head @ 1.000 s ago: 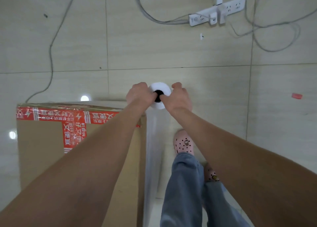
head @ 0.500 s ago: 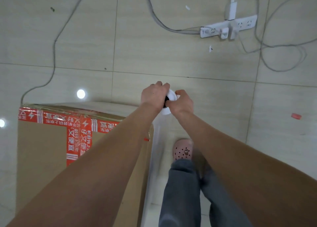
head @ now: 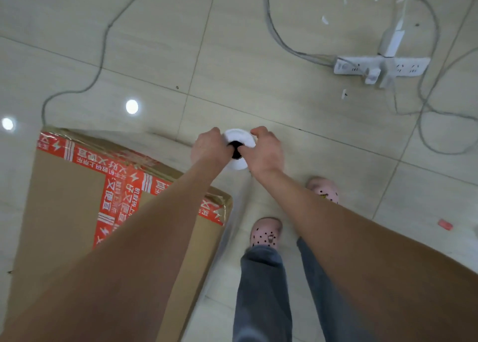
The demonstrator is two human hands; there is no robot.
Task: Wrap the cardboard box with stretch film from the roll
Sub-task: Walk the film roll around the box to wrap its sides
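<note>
The cardboard box (head: 64, 212), on the floor at lower left, is swinging round in view compared with a second ago, because the person is stepping past its corner. By this reading, another pass of film (head: 236, 207) is going on. With both arms outstretched, the left hand (head: 209, 147) and right hand (head: 266, 152) are gripping the upright roll (head: 239, 137) from either side, just beyond that corner. A power strip (head: 382, 67) is lying ahead.

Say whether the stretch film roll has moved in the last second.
Yes. The stretch film roll has gone farther past the cardboard box's taped corner, toward its far side.
</note>
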